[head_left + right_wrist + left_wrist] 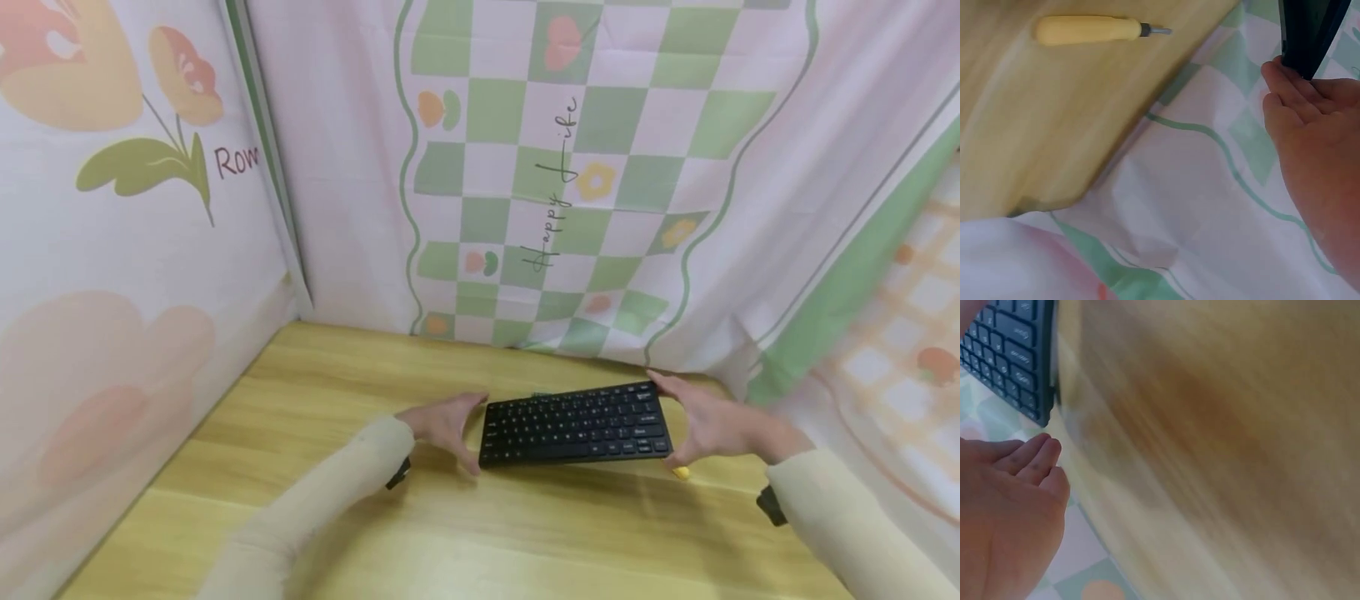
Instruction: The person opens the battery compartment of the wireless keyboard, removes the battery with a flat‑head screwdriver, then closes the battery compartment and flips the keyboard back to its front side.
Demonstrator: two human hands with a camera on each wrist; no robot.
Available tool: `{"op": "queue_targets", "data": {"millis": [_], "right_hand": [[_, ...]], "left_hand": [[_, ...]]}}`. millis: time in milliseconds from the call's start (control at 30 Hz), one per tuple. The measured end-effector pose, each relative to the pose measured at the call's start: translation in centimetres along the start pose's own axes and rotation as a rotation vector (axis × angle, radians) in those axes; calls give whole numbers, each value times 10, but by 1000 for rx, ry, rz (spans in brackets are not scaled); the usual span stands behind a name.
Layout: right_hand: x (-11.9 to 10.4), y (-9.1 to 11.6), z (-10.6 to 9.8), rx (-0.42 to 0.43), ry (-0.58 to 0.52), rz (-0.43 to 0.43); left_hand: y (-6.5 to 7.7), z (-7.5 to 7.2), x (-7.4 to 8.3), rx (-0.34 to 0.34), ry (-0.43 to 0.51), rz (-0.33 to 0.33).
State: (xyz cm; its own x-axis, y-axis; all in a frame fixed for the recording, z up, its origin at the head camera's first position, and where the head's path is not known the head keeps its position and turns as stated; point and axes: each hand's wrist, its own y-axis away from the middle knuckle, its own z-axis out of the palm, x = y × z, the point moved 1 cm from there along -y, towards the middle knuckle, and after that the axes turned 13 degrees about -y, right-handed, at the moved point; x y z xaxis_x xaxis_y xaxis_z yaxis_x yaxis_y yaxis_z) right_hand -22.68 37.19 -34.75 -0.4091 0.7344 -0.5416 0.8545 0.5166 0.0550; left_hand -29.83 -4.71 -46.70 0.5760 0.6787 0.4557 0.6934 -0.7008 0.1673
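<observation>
A small black keyboard [573,425] is held up over the wooden table, its keys facing me and its right end a little higher. My left hand [450,425] holds the left end, thumb at the lower corner and fingers at the upper one. At the other end, my right hand [708,421] grips the keyboard the same way, fingers at the top corner and thumb below. In the right wrist view, the fingertips of the right hand [1322,144] meet the keyboard's dark edge [1316,31]. The left wrist view shows fingers just beside the keyboard's corner [1016,356].
A screwdriver [1091,30] with a yellow handle lies on the table [450,533], below the right hand. Something small and green [540,394] peeks out behind the keyboard. A checkered curtain [555,208] hangs along the table's far edge, with a printed cloth wall [150,250] at left.
</observation>
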Motion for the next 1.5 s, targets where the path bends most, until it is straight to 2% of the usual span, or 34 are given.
{"op": "queue_targets", "data": {"millis": [133, 367, 600, 767, 900, 1067, 1167, 1333, 1500], "right_hand": [[11, 4, 11, 31, -14, -9], [22, 3, 23, 52, -62, -4], [23, -10, 29, 56, -47, -20], [21, -22, 33, 52, -26, -43], [23, -32, 39, 46, -24, -62], [24, -48, 52, 30, -50, -70], [26, -57, 62, 27, -73, -50], [32, -70, 79, 10, -110, -17], [35, -80, 95, -10, -100, -30]], "left_hand": [[-2, 5, 0, 14, -11, -35], [-4, 4, 0, 52, 8, -67], [-3, 5, -13, 114, 33, -58], [8, 5, -27, 154, 85, -33], [22, -2, -34, 179, 129, -21], [40, -15, -42, 198, 156, -58], [46, -18, -49, 207, 169, -74], [50, -15, -58, 227, 176, -110], [55, -7, -63, 221, 194, -157]]}}
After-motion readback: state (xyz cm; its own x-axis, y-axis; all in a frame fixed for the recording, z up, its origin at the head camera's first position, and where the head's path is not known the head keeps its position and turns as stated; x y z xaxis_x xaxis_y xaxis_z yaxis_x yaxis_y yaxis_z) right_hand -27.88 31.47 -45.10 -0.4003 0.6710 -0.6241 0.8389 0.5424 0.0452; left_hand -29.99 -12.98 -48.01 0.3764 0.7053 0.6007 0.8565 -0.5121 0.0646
